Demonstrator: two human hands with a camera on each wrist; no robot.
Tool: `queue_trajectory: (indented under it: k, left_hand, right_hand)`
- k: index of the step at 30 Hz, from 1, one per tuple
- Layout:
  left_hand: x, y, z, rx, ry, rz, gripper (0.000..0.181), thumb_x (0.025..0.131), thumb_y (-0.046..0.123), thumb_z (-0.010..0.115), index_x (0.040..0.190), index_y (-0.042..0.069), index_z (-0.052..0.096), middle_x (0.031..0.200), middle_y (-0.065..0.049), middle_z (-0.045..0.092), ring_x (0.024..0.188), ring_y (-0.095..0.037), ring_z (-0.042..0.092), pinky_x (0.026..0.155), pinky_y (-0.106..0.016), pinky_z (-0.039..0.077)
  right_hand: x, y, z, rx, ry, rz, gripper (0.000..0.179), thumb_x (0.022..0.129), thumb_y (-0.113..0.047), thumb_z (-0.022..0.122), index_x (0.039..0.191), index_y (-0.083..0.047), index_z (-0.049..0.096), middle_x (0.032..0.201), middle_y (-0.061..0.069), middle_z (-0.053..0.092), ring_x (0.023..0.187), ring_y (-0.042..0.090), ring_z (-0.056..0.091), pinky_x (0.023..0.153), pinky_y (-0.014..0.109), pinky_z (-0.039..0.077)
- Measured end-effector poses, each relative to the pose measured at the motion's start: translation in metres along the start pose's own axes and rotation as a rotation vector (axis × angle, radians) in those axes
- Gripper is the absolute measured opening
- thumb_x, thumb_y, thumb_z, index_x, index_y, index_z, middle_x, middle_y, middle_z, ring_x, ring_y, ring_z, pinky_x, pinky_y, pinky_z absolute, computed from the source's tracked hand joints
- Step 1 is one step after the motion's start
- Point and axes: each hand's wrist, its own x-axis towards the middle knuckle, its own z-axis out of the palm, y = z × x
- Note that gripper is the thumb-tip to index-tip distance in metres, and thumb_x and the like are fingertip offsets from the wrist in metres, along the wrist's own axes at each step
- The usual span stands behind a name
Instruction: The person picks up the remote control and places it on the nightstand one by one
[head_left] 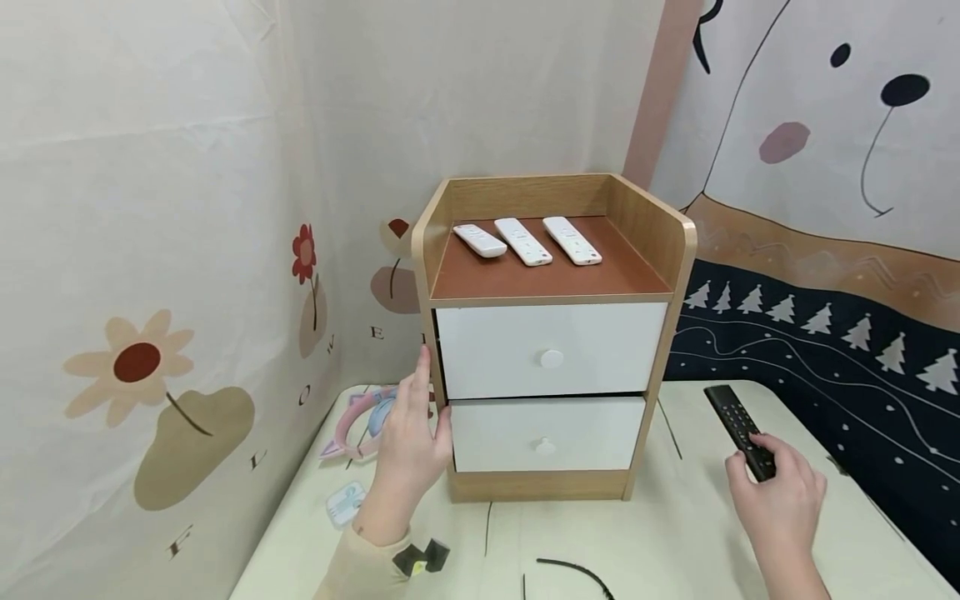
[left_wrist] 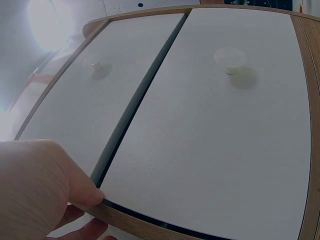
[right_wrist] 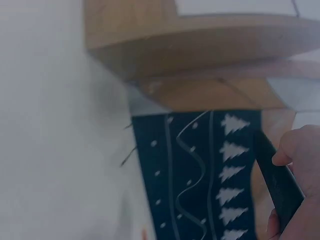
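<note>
Three white remotes [head_left: 525,241] lie in the open top tray of the small wooden two-drawer cabinet [head_left: 651,225], both white drawers pushed in. My left hand [head_left: 411,442] rests straight-fingered on its left edge; my right hand [head_left: 780,496] grips a black remote control [head_left: 738,430]. The left wrist view shows the drawer gap. The cabinet stands on a pale table [head_left: 697,533] near a flowered curtain [head_left: 142,250].

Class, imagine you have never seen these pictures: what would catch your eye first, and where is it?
The wooden cabinet with two white drawers stands mid-table, three white remotes in a row on its top. The left hand rests on its left edge, while the right hand grips a black remote at the right.
</note>
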Motion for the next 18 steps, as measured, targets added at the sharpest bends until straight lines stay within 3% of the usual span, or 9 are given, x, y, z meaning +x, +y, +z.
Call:
queue_trajectory:
  k: [4,7,9,11,14,18]
  left_hand:
    - [0.000,0.000,0.000,0.000,0.006,0.005,0.099,0.090,-0.006,0.076,0.173,0.001,0.024,0.127,-0.028,0.063,0.091,-0.034,0.068,0.073,-0.044,0.062]
    - [-0.001,0.000,0.000,0.002,0.008,0.006,0.099,0.090,-0.007,0.077,0.173,0.000,0.024,0.126,-0.028,0.063,0.090,-0.032,0.068,0.073,-0.044,0.062]
    - [-0.001,0.000,0.000,0.005,0.008,0.005,0.099,0.089,-0.006,0.077,0.173,0.001,0.025,0.126,-0.027,0.063,0.089,-0.032,0.067,0.073,-0.044,0.062]
    - [-0.001,0.000,0.000,0.003,0.008,0.005,0.099,0.090,-0.006,0.077,0.173,0.001,0.025,0.126,-0.027,0.063,0.089,-0.031,0.067,0.073,-0.044,0.061]
    - [-0.001,0.000,0.000,0.003,0.007,0.006,0.099,0.090,-0.007,0.077,0.173,0.001,0.024,0.125,-0.027,0.063,0.090,-0.032,0.067,0.074,-0.044,0.062]
    - [0.000,0.000,0.000,0.003,0.004,0.009,0.099,0.090,-0.007,0.076,0.173,0.001,0.023,0.126,-0.028,0.062,0.091,-0.033,0.067,0.074,-0.045,0.062]
  right_hand:
    - [0.008,-0.028,-0.003,0.098,0.099,-0.092,0.032,0.087,-0.002,0.072,0.117,0.008,0.074,0.134,0.032,0.073,0.117,0.050,0.061,0.099,0.039,0.029]
    - [0.014,-0.048,-0.008,0.165,0.153,-0.138,0.031,0.089,-0.003,0.073,0.117,0.009,0.073,0.138,0.029,0.073,0.121,0.021,0.062,0.098,0.029,0.027]
    - [0.017,-0.062,-0.012,0.203,0.185,-0.166,0.031,0.091,-0.005,0.073,0.119,0.010,0.073,0.142,0.025,0.073,0.125,0.000,0.053,0.097,0.023,0.028]
    - [0.020,-0.078,-0.017,0.248,0.214,-0.192,0.032,0.092,-0.005,0.073,0.120,0.009,0.073,0.144,0.019,0.073,0.130,-0.010,0.044,0.095,0.017,0.031]
    - [0.025,-0.102,-0.022,0.334,0.238,-0.266,0.032,0.091,-0.005,0.073,0.119,0.011,0.073,0.143,0.017,0.074,0.130,-0.004,0.049,0.092,0.007,0.039]
    - [0.035,-0.134,-0.023,0.441,0.223,-0.405,0.030,0.087,-0.004,0.073,0.111,0.015,0.073,0.135,0.027,0.075,0.128,0.004,0.053,0.090,0.008,0.045]
